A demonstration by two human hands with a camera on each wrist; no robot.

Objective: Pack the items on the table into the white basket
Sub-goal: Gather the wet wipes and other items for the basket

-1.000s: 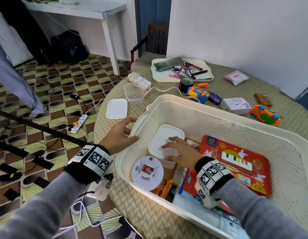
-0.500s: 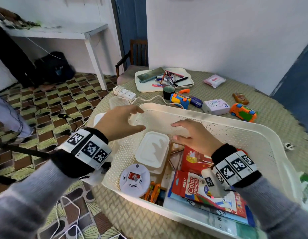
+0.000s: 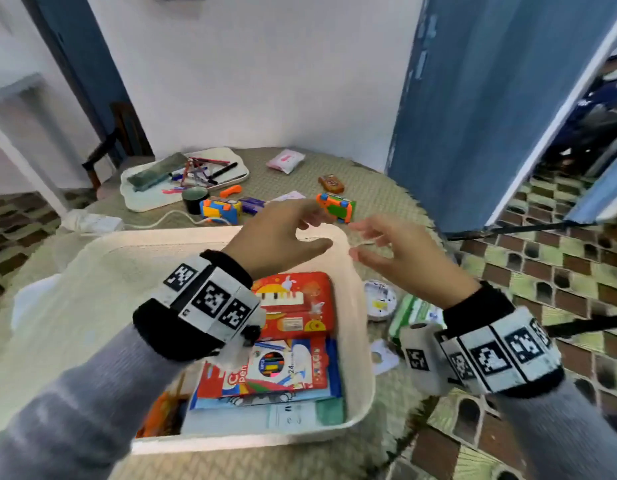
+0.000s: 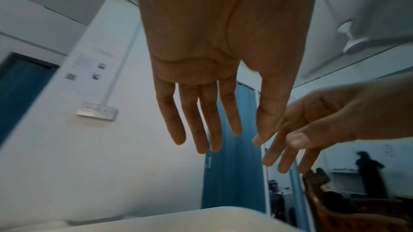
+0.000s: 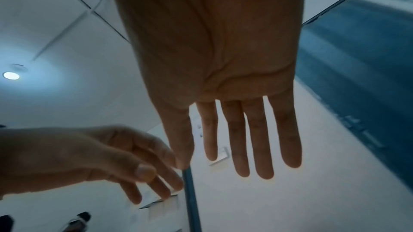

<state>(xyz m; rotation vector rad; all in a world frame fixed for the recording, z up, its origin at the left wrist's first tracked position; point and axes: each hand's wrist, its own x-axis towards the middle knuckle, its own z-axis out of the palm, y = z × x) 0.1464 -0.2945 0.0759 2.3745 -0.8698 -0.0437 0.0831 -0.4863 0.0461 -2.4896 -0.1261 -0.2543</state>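
Note:
The white basket (image 3: 364, 344) fills the lower left of the head view. It holds a red piano box (image 3: 293, 303), a colour pencil box (image 3: 276, 365) and flat books. My left hand (image 3: 300, 230) hovers over the basket's far right corner, fingers relaxed, holding nothing. Just to its right, past the rim, my right hand (image 3: 379, 242) is spread and empty. An orange and green toy car (image 3: 336, 206) lies on the table right behind the fingertips. The wrist views show the left hand (image 4: 212, 121) and the right hand (image 5: 241, 138) with straight fingers against the wall and ceiling.
Behind the basket lie a blue and yellow toy (image 3: 220, 209), a black cup (image 3: 195, 199), a white tray of pens (image 3: 134, 199), a pink packet (image 3: 285, 161) and a brown item (image 3: 331, 183). A round white device (image 3: 379, 299) and a green pack (image 3: 414, 313) sit right of the basket.
Both hands have lifted out of the basket's left part and moved to its far right corner. The right hand has left the white lidded box. The head view has swung right.

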